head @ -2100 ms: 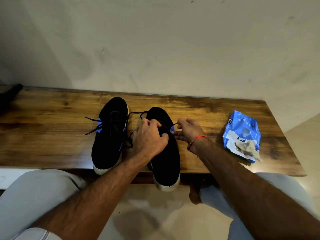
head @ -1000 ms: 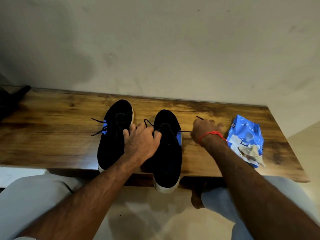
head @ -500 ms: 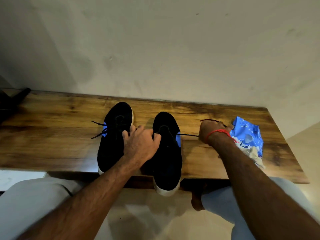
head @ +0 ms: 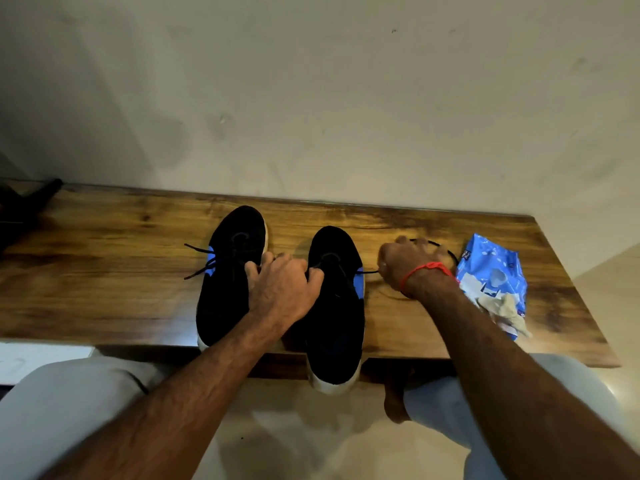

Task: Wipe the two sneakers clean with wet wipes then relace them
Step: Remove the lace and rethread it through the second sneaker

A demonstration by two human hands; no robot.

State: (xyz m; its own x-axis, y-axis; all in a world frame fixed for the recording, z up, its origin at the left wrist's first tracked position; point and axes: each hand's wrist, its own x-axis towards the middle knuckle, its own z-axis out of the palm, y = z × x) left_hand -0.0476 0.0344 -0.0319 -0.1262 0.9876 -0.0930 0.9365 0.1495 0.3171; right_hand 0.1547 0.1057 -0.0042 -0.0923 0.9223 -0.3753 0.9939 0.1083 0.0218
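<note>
- the right sneaker (head: 334, 306), the landmark here, lies on the wooden bench (head: 104, 271) with its white heel jutting past the near edge toward the person; a hard sideways tug on the lace could likely swing or tip that heel off the bench.
- the left hand (head: 282, 289) rests over the near-left side of that sneaker, fingers curled at its throat and apparently pinching the lacing there, though the dark upper makes the grip hard to read; if this hold loosens, the sneaker has nothing bracing it against the pull.
- the left sneaker (head: 228, 271) sits just left of the landmark, its lace ends loose on the wood; the left wrist passes close over it and could nudge it.
- to the right of the landmark, the right hand (head: 408, 268) is clenched around the black lace (head: 369, 271), which runs taut from an eyelet on the sneaker's right side and loops on past the knuckles; pulling too far could drag the other end out of its eyelet, or leave uneven lengths for tying.
- farther right, the blue wet wipes pack (head: 491, 275) lies with a used wipe (head: 505, 308) on it, just beyond the right wrist; the lace loop or the wrist could catch the wipe and sweep it off the bench.
</note>
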